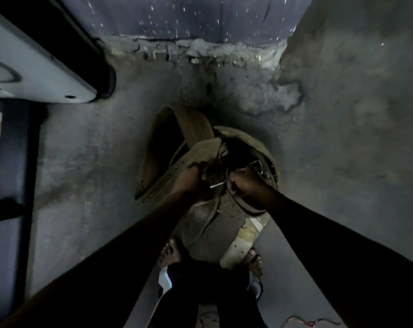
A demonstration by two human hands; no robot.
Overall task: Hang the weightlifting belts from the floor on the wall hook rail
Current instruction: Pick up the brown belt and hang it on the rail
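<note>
Several brown leather weightlifting belts lie tangled in a heap on the dim concrete floor in front of my bare feet. My left hand grips a holed strap at the middle of the heap. Beside it, my right hand is closed around a belt end by a metal buckle. A pale, wide belt trails from the heap down toward my right foot. No hook rail is in view.
A grey machine base with a black end juts in from the upper left, with a dark frame post under it. A wall with crumbling plaster runs across the top. A red cord lies at the bottom right.
</note>
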